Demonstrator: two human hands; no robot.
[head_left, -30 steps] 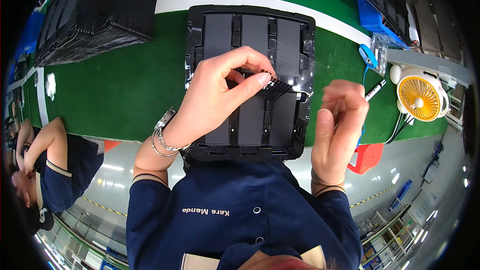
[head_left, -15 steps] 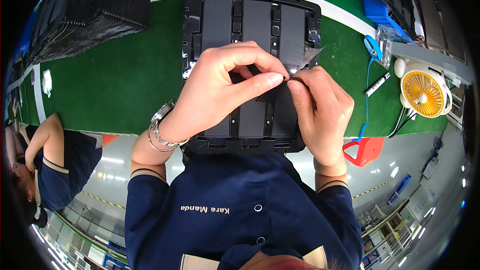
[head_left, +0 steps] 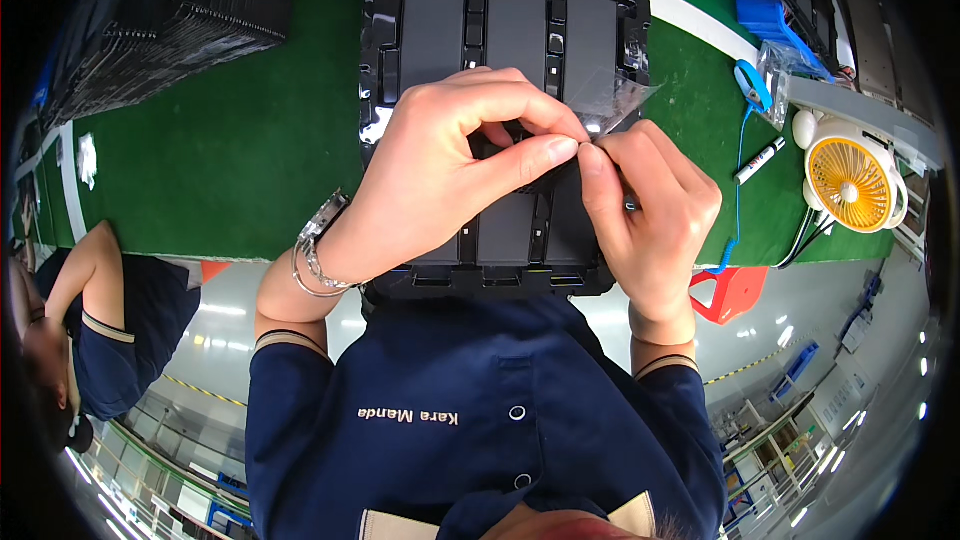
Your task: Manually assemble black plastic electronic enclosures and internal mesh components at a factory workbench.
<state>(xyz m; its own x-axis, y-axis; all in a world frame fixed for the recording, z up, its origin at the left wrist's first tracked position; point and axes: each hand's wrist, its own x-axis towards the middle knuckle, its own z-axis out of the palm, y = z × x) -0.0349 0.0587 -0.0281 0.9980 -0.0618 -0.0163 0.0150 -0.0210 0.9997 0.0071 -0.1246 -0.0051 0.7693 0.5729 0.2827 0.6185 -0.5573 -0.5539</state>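
Note:
My left hand (head_left: pixel 465 145) and my right hand (head_left: pixel 655 205) meet fingertip to fingertip over a black plastic tray (head_left: pixel 385 35). Thumb and forefinger are pinched together on each. A sheet of clear plastic film (head_left: pixel 620 103) sticks out beyond the fingertips, by my right forefinger. Below the left thumb shows a bit of some dark piece; the fingers hide most of it, and I cannot tell what the left hand grips. Long dark grey flat panels (head_left: pixel 433 30) lie side by side in the tray.
The green table (head_left: pixel 230 150) carries a tall stack of black trays (head_left: pixel 170 40) at the far left. At the right are a yellow-and-white fan (head_left: pixel 848 190), a marker (head_left: pixel 760 161), a blue strap with coiled cord (head_left: pixel 752 87) and a blue bin (head_left: pixel 775 25). A co-worker (head_left: pixel 125 330) is at the left.
Both hands stay pinched together, the fingertips slightly closer. The tray appears slightly higher in view, and less of the dark perforated piece below the left thumb shows.

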